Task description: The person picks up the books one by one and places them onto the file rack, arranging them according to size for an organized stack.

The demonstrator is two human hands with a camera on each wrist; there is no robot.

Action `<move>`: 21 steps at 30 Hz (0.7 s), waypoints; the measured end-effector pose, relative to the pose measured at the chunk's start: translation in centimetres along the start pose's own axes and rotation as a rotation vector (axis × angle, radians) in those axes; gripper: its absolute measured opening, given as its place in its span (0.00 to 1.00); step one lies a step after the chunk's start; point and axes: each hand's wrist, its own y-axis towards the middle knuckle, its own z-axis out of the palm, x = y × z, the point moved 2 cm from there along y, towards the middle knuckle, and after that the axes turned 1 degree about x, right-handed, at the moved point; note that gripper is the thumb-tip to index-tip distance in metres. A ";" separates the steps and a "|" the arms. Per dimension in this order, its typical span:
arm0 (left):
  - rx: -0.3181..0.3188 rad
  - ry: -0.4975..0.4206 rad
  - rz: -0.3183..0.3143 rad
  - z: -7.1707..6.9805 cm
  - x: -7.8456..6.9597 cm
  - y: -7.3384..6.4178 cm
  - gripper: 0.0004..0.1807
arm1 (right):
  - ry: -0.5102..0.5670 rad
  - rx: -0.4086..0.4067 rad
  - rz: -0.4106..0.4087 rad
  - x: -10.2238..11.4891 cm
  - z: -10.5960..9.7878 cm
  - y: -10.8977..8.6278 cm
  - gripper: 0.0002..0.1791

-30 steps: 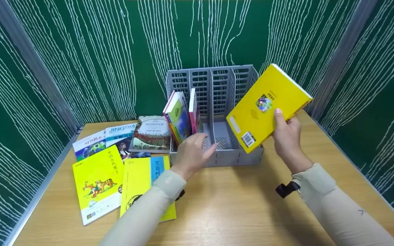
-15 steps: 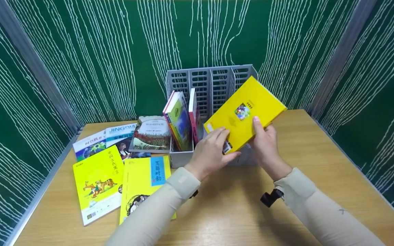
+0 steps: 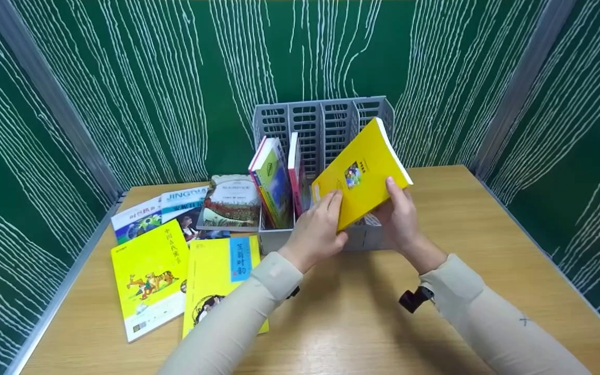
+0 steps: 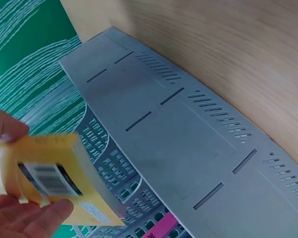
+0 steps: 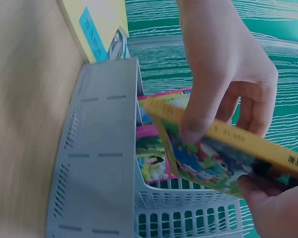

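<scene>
A yellow book [image 3: 365, 182] is held tilted above the grey file organizer [image 3: 278, 241] in the head view. My left hand [image 3: 314, 229] grips its lower left edge; in the right wrist view that hand's thumb [image 5: 196, 126] lies against the spine side, with fingers behind. My right hand [image 3: 400, 221] holds the lower right edge, thumb on the yellow cover. A barcode shows on the book [image 4: 49, 178] in the left wrist view. Left of it in the organizer, colourful books [image 3: 274, 187] stand in the first compartment and a thin pink-edged book [image 3: 296, 174] in the second.
On the table [image 3: 341, 323] left of the organizer lie a yellow tiger-cover book [image 3: 151, 286], a yellow book with a blue label [image 3: 211, 265], a grey landscape-cover book [image 3: 231, 203] and other overlapping books [image 3: 141, 219]. Green walls with white streaks [image 3: 149, 78] enclose the table.
My right hand has brought the yellow book leftward and down over the organizer. My left hand has moved right and taken hold of it. The book has turned, now showing its white page edge.
</scene>
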 end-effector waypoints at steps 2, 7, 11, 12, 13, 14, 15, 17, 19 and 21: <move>-0.010 0.006 -0.028 -0.1 -0.1 0.2 0.45 | -0.039 0.008 -0.017 0.1 0.0 0.0 0.28; -0.039 0.084 -0.068 -0.5 -0.7 0.6 0.42 | -0.193 0.020 -0.052 0.1 0.5 0.0 0.27; -0.072 0.124 -0.077 -0.6 -1.0 0.7 0.41 | -0.314 0.092 -0.053 0.2 0.9 -0.2 0.29; -0.086 0.127 -0.084 -0.7 -1.0 0.8 0.41 | -0.339 0.115 -0.049 0.2 1.0 -0.2 0.30; -0.100 0.132 -0.095 -0.7 -0.9 0.8 0.41 | -0.364 0.141 -0.046 0.2 1.1 -0.3 0.30; -0.116 0.147 -0.105 -0.7 -0.9 0.8 0.41 | -0.393 0.164 -0.043 0.2 1.2 -0.3 0.30; -0.131 0.159 -0.116 -0.7 -0.8 0.8 0.42 | -0.424 0.186 -0.038 0.2 1.4 -0.3 0.30; -0.153 0.195 -0.132 -0.7 -0.6 0.9 0.42 | -0.489 0.232 -0.040 0.3 1.7 -0.4 0.31; -0.179 0.209 -0.135 -0.7 -0.4 0.9 0.42 | -0.548 0.267 -0.061 0.4 1.9 -0.3 0.31; -0.212 0.206 -0.131 -0.6 -0.1 1.0 0.41 | -0.601 0.290 -0.099 0.5 2.0 -0.3 0.33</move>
